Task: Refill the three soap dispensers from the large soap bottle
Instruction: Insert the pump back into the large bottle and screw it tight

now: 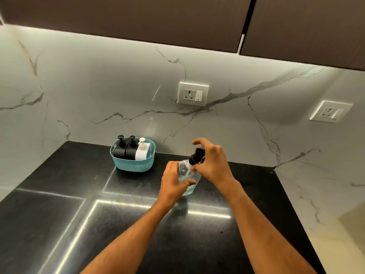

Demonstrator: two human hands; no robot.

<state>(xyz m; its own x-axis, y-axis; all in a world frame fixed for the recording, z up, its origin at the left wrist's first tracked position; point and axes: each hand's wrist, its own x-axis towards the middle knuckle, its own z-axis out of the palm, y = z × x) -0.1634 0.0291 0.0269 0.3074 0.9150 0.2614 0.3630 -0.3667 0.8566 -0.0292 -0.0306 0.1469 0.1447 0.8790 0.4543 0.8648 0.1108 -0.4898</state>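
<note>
A clear soap bottle [187,176] stands on the black polished surface [59,214], to the right of and nearer the person than a teal basket [132,165] that sits at the back of the surface against the marble wall [98,86]. The bottle holds a shallow layer of pale blue liquid at its bottom, and the rest of it looks empty. The left hand [173,182] is wrapped around the bottle's body, thumb lying across the front of it. The right hand [213,163] is closed on the black pump top [196,156] at the bottle's neck, fingers curled around it and the index finger raised above; a thin tube runs down from the pump into the bottle. Whether the pump is screwed on or already loose cannot be told. Inside the basket stand three smaller dispensers side by side: two black dispensers [125,150] on the left and middle with black pumps, and a white dispenser [142,150] on the right with a white pump. On the wall above and to the right of the basket is a socket plate with a switch [193,94]; a second socket plate [331,111] is set farther right. Dark cabinets [138,18] hang above the wall.
</note>
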